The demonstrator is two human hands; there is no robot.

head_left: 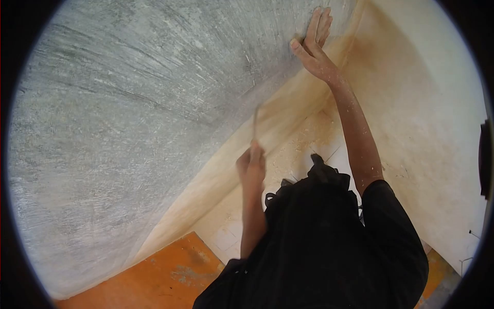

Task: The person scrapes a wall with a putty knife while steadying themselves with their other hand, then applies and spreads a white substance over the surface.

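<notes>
A large grey, scratched and streaked surface (128, 113) fills the upper left, bordered by a cream band (190, 190) along its lower edge. My left hand (251, 162) is closed around a thin, narrow tool (256, 121) that looks like a blade or scraper. Its tip points up to the border between grey and cream; motion blur hides its exact kind and whether it touches. Higher up, my right hand (317, 49) lies with fingers stretched out against the grey surface near its right edge. Pale flecks dot the right forearm.
A pale, brown-stained surface (411, 113) curves along the right side. Below lie a whitish, stained floor (221, 234) and an orange, worn patch (170, 268). My black clothing (319, 242) covers the lower middle. A dark object (484, 159) stands at the far right edge.
</notes>
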